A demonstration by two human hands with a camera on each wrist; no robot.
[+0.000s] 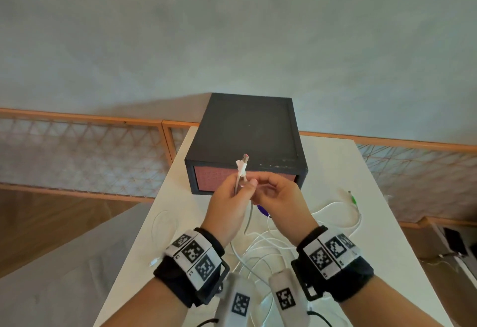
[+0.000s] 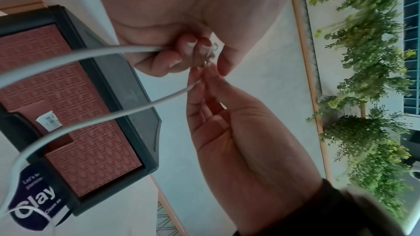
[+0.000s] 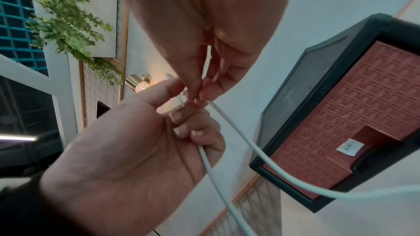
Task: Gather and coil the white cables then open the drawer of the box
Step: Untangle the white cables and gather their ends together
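My left hand (image 1: 240, 187) is held up in front of the black box (image 1: 245, 133), fingers curled round a white cable (image 1: 249, 219) whose USB plug (image 1: 244, 160) sticks up above the fist. My right hand (image 1: 263, 192) pinches the same cable (image 3: 229, 128) right beside the left fingers (image 3: 186, 125). In the left wrist view the cable (image 2: 90, 55) loops away from both hands. More white cables (image 1: 271, 244) lie tangled on the table under my wrists. The red drawer front (image 1: 214, 179) is closed; its cutout handle (image 3: 372, 135) shows.
The white table (image 1: 335, 166) is narrow, with the box at its far end. A green-tipped cable end (image 1: 352, 198) lies at the right and a thin white loop (image 1: 165, 223) at the left. A purple clay pack (image 2: 34, 204) lies before the drawer.
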